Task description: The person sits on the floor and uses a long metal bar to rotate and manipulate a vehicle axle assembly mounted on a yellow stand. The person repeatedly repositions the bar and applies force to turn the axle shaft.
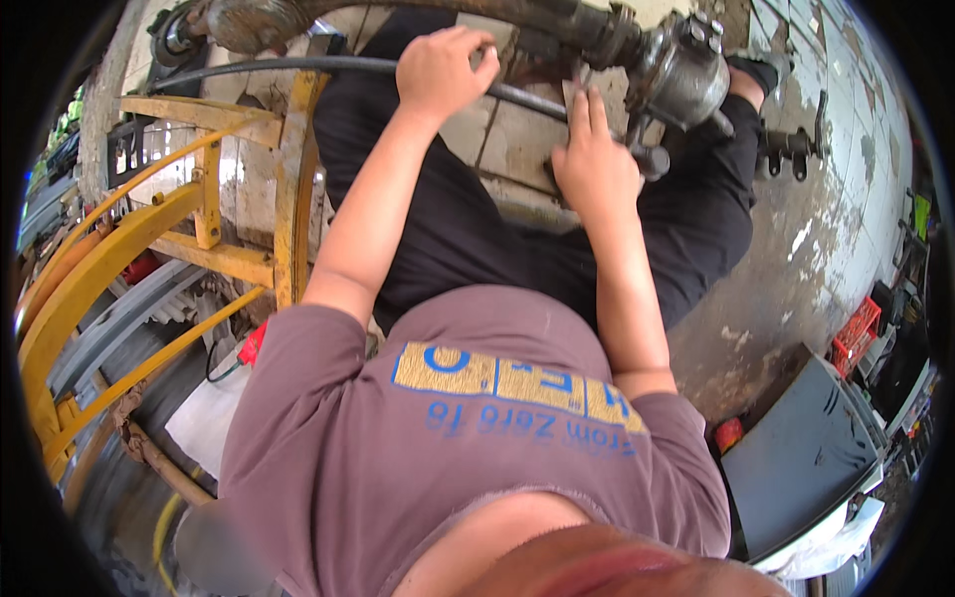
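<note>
A long dark metal rod (298, 64) runs crosswise in front of me, over my lap. My left hand (443, 75) lies over its middle with the fingers curled, closed around it as far as I can see. My right hand (600, 164) rests over the rod near its right end, index and middle fingers stretched out. By those fingertips shows a small pale strip (570, 92), too small to name. Just beyond the hands lies a heavy greasy metal axle (477, 10), and a bulky round metal housing (686, 85) stands at its right end.
To my left stands a yellow metal frame (290, 189) with curved bars. A dark metal bracket (791, 147) lies on the worn tiled floor (786, 279) at right. Farther right are a red crate (856, 336) and a large grey panel (796, 453).
</note>
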Available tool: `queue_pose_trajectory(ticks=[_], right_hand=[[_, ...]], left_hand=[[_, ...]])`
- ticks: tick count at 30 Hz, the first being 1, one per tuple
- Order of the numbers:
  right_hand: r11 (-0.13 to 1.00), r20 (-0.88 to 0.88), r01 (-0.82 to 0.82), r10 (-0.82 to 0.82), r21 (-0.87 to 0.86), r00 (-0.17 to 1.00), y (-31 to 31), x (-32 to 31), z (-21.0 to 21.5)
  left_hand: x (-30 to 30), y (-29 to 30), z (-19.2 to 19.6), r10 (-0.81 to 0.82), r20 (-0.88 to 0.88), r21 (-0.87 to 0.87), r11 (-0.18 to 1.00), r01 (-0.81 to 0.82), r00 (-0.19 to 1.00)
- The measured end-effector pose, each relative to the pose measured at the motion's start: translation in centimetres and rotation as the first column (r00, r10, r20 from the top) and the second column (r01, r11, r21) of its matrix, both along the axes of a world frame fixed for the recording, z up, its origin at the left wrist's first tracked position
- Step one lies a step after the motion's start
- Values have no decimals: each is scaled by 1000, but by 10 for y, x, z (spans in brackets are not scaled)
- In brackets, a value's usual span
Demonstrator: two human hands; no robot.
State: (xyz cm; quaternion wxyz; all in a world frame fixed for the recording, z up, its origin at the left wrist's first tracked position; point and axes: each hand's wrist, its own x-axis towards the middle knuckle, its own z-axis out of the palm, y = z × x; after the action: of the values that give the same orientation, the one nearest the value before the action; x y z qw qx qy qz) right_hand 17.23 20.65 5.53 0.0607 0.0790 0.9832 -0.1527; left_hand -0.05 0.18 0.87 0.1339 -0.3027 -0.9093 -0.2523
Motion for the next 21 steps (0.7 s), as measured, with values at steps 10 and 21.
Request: queue_pose_trajectory(ticks=[10, 21], right_hand=[[1000, 31, -14, 14, -3, 999, 2, 7, 0], [997, -107, -78, 77, -3, 991, -13, 4, -5]], left_hand=[[11, 0, 2, 14, 26, 40, 999, -15, 1000], [0, 0, -1, 24, 27, 71, 997, -26, 999]])
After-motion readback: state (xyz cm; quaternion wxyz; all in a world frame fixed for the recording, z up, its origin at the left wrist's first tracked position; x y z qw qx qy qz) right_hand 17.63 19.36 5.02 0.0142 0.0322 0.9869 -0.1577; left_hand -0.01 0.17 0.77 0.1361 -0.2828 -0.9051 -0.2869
